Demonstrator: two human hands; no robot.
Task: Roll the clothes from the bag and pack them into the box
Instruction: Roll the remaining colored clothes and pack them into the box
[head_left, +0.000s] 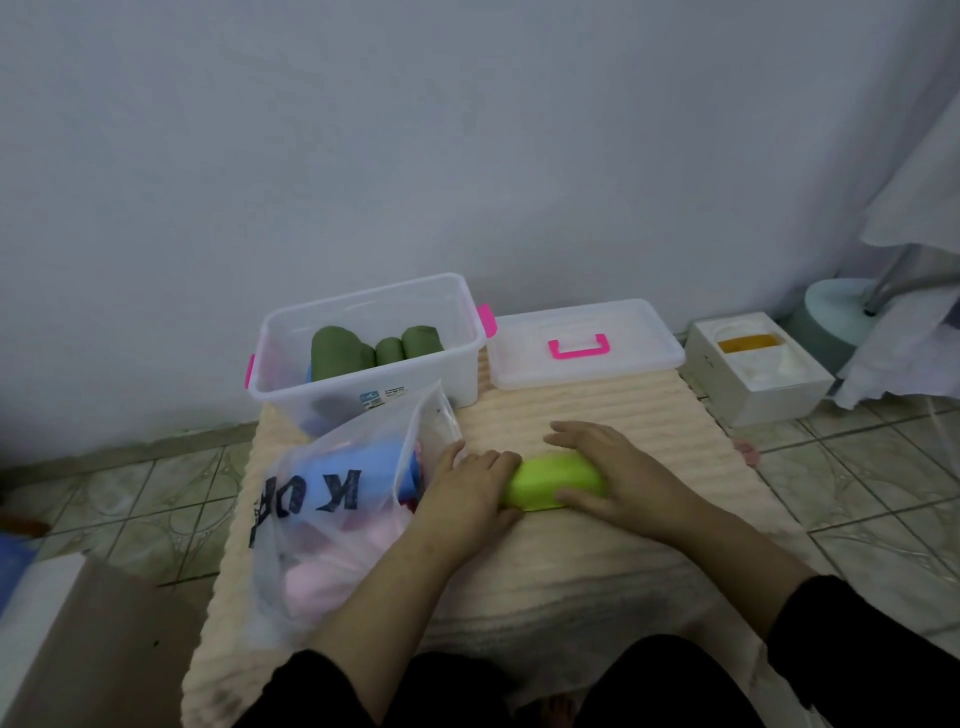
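A lime-green rolled garment (551, 482) lies on the cream mat (597, 571) in the middle. My left hand (470, 491) grips its left end with curled fingers. My right hand (608, 467) lies over its right end, fingers reaching past it and thumb under the near side. A clear plastic bag (332, 519) with black lettering holds blue and pink clothes at the left. The clear box (363, 348) with pink latches stands behind it and holds three dark green rolls (374, 345).
The box's clear lid (582, 343) with a pink handle lies to the right of the box by the wall. A white foam box (753, 369) sits on the tiled floor at the right. A cardboard box (78, 639) is at the lower left.
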